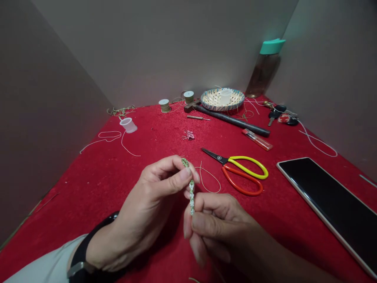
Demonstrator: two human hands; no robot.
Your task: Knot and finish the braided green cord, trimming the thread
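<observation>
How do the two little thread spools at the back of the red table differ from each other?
The left spool stands further forward and alone on the red cloth; the right spool sits further back, close beside the hammer. The left one looks slightly smaller in the picture and its pale top shows more fully; the right one's top looks a bit darker. Both stand upright, carry brownish thread and have light round tops.
</observation>
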